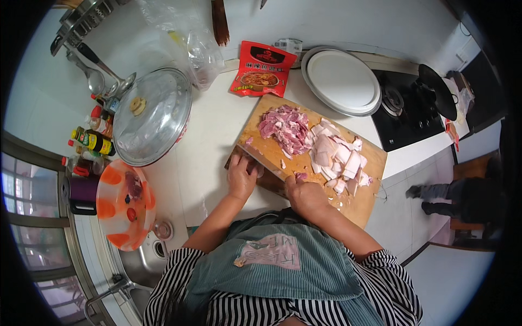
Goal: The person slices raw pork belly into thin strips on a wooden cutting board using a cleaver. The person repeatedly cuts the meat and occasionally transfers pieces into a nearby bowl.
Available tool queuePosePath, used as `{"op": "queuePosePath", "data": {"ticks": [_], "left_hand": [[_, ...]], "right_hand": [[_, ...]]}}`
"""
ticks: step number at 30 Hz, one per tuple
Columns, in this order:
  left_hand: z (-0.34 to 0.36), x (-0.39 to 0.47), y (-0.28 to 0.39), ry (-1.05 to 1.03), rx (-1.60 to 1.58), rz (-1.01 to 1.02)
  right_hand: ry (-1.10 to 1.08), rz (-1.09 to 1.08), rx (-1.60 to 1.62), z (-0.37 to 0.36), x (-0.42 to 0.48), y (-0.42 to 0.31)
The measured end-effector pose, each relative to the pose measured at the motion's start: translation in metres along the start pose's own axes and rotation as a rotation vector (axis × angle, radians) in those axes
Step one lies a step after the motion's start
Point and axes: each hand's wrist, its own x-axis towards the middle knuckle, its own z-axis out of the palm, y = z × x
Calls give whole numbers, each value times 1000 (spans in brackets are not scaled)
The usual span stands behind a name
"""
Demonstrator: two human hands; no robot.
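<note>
My right hand grips the handle end of a kitchen knife, whose broad blade points up and to the left over the wooden cutting board. My left hand is at the board's left edge, curled close beside the blade. The blade partly covers its fingertips, so I cannot tell what they hold. On the board, a heap of sliced red meat lies beyond the knife. To its right is a pile of pale, fatty meat slices. Small scraps lie near the blade.
A red food packet and stacked round trays stand behind the board, with a gas hob to the right. Left are a lidded pan, bottles, an orange-and-white basin and a sink. A person stands at far right.
</note>
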Motion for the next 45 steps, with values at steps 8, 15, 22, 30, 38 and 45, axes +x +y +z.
{"op": "queuePosePath", "data": {"ticks": [8, 15, 22, 30, 38, 45], "left_hand": [[11, 7, -21, -36, 24, 188], [26, 3, -36, 6, -11, 209], [13, 9, -21, -20, -153, 177], [8, 19, -30, -308, -318, 290], [-1, 13, -12, -42, -117, 149], [29, 6, -23, -13, -5, 236]], "right_hand": [[-83, -9, -87, -10, 10, -16], [-210, -5, -95, -29, 27, -17], [-232, 57, 77, -33, 53, 10], [-93, 213, 96, -46, 64, 44], [-83, 134, -17, -28, 16, 4], [-59, 36, -141, 2, 9, -9]]}}
